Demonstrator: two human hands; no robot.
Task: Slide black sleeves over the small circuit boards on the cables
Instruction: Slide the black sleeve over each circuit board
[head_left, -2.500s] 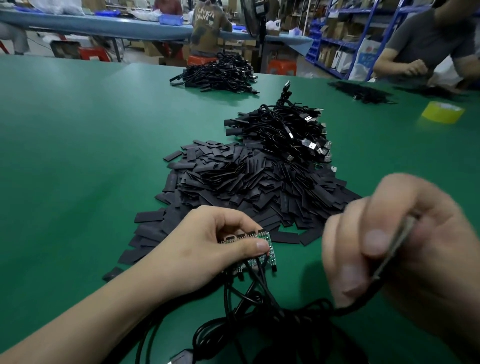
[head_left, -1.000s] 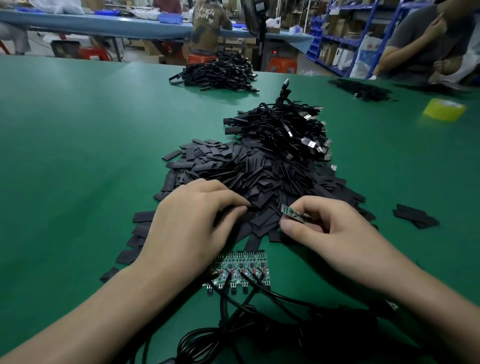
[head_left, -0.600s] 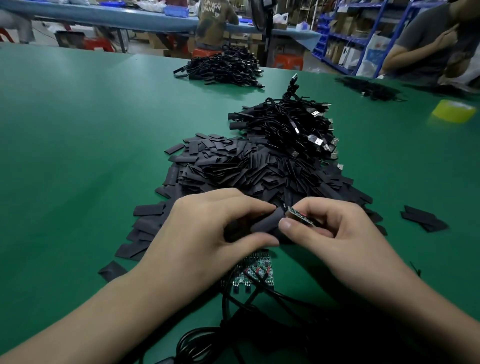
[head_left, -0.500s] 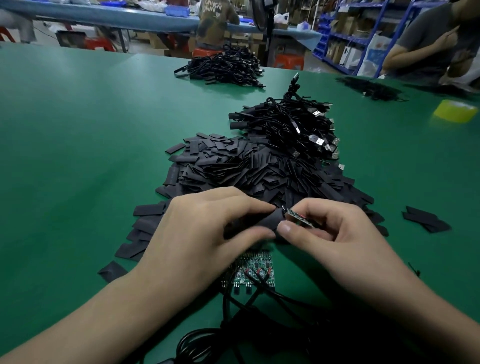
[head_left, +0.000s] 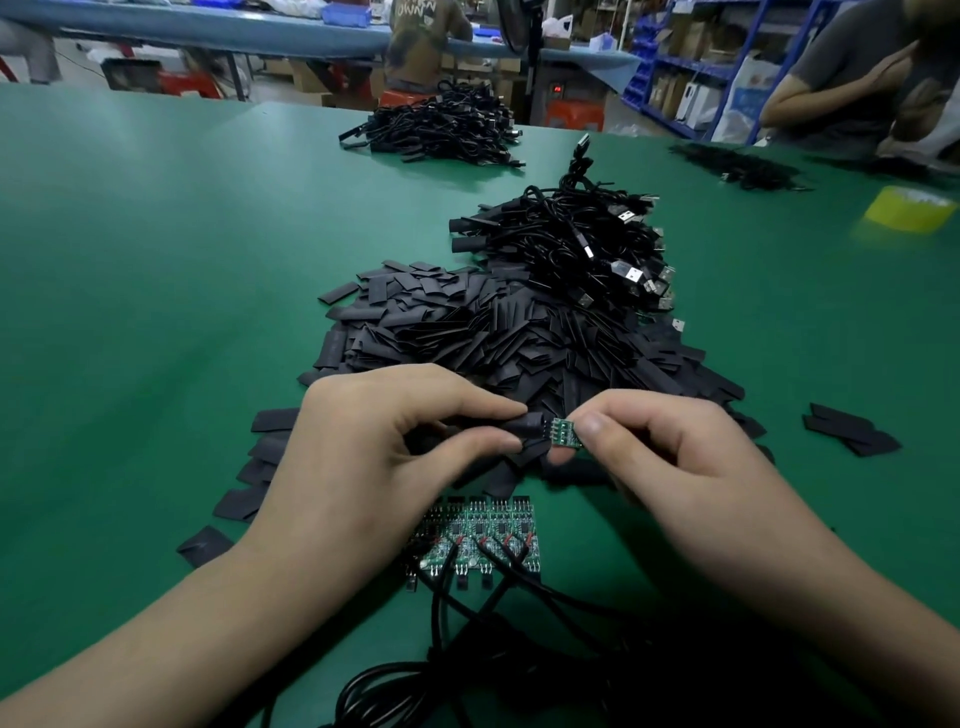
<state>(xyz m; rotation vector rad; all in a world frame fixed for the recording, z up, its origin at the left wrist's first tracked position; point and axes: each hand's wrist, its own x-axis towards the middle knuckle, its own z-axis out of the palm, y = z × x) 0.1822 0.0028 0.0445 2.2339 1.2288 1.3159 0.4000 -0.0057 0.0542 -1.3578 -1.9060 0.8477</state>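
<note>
- Head view, the hands: your left hand (head_left: 374, 457) pinches a black sleeve (head_left: 524, 434) between thumb and forefinger, with its mouth facing right. Your right hand (head_left: 675, 467) pinches a small circuit board (head_left: 563, 434) by its right end, thumb on top.
- Same view, the join: the board's left end meets the sleeve's mouth, just above the near edge of the sleeve pile (head_left: 493, 332). Most of the green board shows bare, so I judge the slide barely begun. I cannot tell whether the edge is already inside.
- Squeeze the sleeve by its folded edges, not its flat faces, so the mouth bows open instead of closing flat.
- Line the board up with the sleeve's length and feed one corner in first. The parts on its face look likely to catch the rim if you push it in tilted.
- Push with the right hand and draw the sleeve on with the left until the board is covered. This board's cable is hidden under your right hand.
- Lower in the view: a row of bare boards (head_left: 478, 535) lies on the green table (head_left: 156, 260) between your wrists, their cables (head_left: 467, 649) trailing toward you. They wait for sleeves, so mind your forearms do not drag them.
</note>
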